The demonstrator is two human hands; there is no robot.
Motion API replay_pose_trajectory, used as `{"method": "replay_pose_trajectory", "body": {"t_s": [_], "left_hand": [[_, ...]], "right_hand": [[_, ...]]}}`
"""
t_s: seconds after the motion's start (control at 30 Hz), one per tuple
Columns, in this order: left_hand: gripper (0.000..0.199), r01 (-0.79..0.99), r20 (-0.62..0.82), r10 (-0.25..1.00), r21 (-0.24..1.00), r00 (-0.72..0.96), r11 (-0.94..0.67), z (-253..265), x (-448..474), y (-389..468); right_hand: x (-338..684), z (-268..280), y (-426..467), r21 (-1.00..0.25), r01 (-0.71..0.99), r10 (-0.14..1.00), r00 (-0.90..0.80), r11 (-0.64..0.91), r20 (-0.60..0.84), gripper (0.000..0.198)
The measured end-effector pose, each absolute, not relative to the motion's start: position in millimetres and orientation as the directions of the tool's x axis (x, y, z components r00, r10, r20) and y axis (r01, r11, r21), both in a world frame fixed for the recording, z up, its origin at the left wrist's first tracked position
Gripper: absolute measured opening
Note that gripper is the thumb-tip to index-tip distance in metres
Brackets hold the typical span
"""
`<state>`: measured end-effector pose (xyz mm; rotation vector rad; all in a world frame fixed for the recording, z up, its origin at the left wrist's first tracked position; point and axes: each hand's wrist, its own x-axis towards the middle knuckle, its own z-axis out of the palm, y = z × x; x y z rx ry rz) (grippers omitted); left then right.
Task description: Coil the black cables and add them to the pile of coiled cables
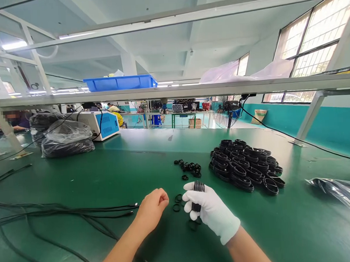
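Observation:
My right hand (210,207), in a white glove, is wrapped round a coiled black cable (198,187) held above the green table. To its left, my bare left hand (153,206) is closed with the fingers curled in; whatever it may hold is hidden. Small black rings (176,207) lie between and under the hands. A cluster of similar small black bands (191,167) rests just beyond them. At the right stands a heap of coiled black cables (244,164). Long loose black cables (105,209) reach from the left, their plug ends near my left wrist.
A metal-framed shelf (173,92) spans the table (130,164), bearing a blue tray (119,83). Plastic-bagged black goods (66,138) and a blue-and-white machine (101,125) stand back left. A clear plastic bag (339,194) lies at the right. Other people sit far left.

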<state>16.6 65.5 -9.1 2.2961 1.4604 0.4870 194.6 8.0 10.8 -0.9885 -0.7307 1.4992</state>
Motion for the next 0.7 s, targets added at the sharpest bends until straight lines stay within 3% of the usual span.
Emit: {"method": "replay_pose_trajectory", "body": {"t_s": [0.23, 0.37, 0.57, 0.7], "left_hand": [[0.008, 0.751, 0.039, 0.911, 0.552, 0.410, -0.362, -27, 36, 62], [0.009, 0.691, 0.015, 0.920, 0.655, 0.392, -0.304, -32, 44, 58], [0.019, 0.379, -0.121, 0.909, 0.924, 0.398, -0.043, -8, 30, 44], [0.025, 0.185, -0.175, 0.895, 0.977, 0.411, 0.106, -5, 30, 28]], "right_hand": [[193, 5, 9, -0.863, -0.476, 0.984, -0.042, -0.172, -0.173, 0.037], [191, 8, 7, -0.874, -0.448, 0.982, -0.074, -0.190, -0.176, 0.036], [179, 8, 9, -0.946, -0.243, 0.971, 0.048, -0.214, -0.232, 0.032], [166, 7, 5, -0.978, -0.084, 0.979, 0.060, -0.189, -0.195, 0.030]]}}
